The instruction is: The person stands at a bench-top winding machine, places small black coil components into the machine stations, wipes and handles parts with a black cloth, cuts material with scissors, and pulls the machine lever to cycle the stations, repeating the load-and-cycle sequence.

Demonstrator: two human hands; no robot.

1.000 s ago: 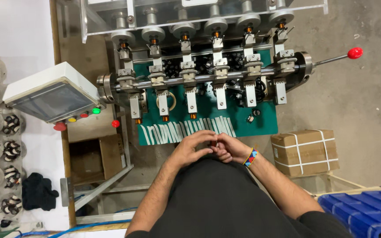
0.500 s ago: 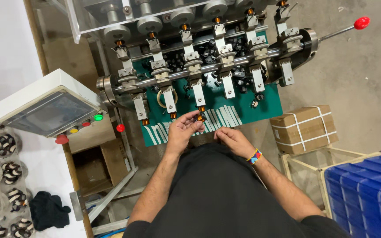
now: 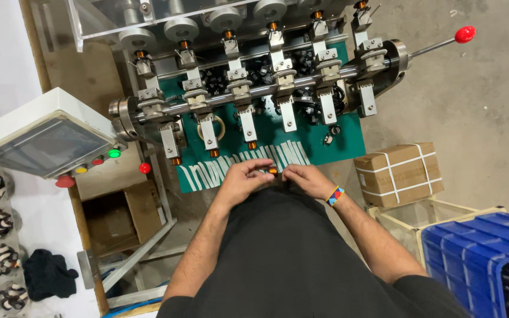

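Copper-wound coil (image 3: 273, 171), pinched between the fingers of left hand (image 3: 244, 178) and right hand (image 3: 305, 178) just below the winding machine (image 3: 266, 88), over the green surface (image 3: 325, 144), could slip from so light a fingertip grip and drop among the white strips (image 3: 207, 174)

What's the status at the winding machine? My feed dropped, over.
Left hand pinching a small copper-wound coil at the green mat. Right hand beside it, fingertips at the coil. Nothing in the way.

Strapped cardboard box (image 3: 399, 173) on the floor right of the worktop, blue crate (image 3: 472, 259) beyond it, grey control box (image 3: 39, 136) stood left.
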